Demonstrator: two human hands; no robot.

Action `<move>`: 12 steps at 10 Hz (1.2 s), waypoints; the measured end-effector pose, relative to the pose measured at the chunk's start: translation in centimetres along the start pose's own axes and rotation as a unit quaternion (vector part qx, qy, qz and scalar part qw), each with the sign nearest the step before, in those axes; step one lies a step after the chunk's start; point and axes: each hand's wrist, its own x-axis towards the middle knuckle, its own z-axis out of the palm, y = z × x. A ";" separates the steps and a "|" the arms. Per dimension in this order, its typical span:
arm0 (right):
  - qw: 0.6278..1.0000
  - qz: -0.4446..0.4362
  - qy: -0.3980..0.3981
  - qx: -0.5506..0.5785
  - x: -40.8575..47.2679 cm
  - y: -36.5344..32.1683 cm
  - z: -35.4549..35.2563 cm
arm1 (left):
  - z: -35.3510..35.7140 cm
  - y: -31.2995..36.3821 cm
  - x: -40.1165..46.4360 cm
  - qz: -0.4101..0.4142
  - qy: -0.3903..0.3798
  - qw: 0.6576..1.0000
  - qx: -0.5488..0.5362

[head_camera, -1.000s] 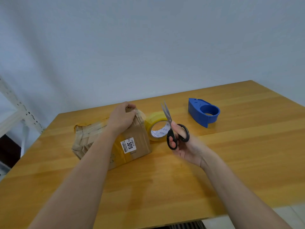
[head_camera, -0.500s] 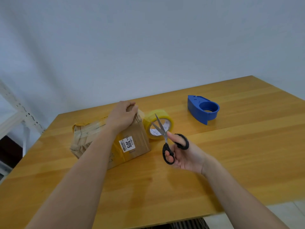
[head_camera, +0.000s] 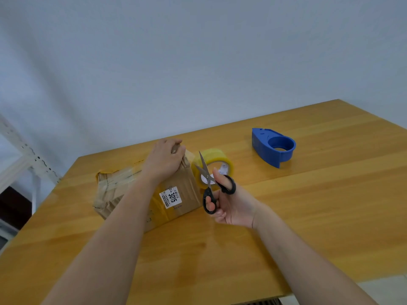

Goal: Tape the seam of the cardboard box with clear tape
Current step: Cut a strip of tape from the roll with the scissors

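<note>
A worn cardboard box (head_camera: 114, 192) with a white label lies on the wooden table (head_camera: 319, 216), left of centre. My left hand (head_camera: 164, 159) presses down on the box's top right edge. A yellowish roll of clear tape (head_camera: 217, 158) stands right beside that edge, and a strip of tape seems to run from the roll to the box. My right hand (head_camera: 233, 206) holds black-handled scissors (head_camera: 209, 183) with the blades spread open, their tips between the box and the roll.
A blue tape dispenser (head_camera: 273, 146) sits on the table behind and to the right. A white metal shelf frame (head_camera: 26, 155) stands off the table's left side. A pale wall rises behind the table.
My right hand brought the scissors down and left toward the gap between box and roll, and the blades opened. My left hand stayed on the box.
</note>
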 end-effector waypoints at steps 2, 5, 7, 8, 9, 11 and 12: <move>1.000 -0.003 -0.009 0.005 1.4 -0.5 0.1 | 0.0 0.0 0.0 -0.001 0.001 1.000 -0.001; 1.000 -0.012 0.004 0.026 2.4 -0.8 0.0 | 0.1 0.1 0.0 -0.002 0.003 1.000 -0.008; 1.000 -0.018 0.011 0.021 2.5 -0.8 0.1 | 0.0 -0.1 0.0 -0.005 0.002 1.000 -0.010; 0.999 -0.025 0.014 0.024 2.4 -0.7 0.1 | 0.0 0.0 0.0 -0.005 0.003 1.000 -0.010; 0.999 -0.030 0.020 0.029 2.4 -0.6 0.2 | -0.1 0.1 -0.1 -0.006 0.003 1.000 -0.010; 0.998 -0.044 0.030 0.032 2.2 -0.5 0.6 | 0.0 0.1 -0.2 -0.004 0.001 1.000 -0.012; 0.997 -0.051 0.036 0.036 2.1 -0.5 0.7 | -0.1 0.1 -0.2 -0.005 0.001 1.000 -0.011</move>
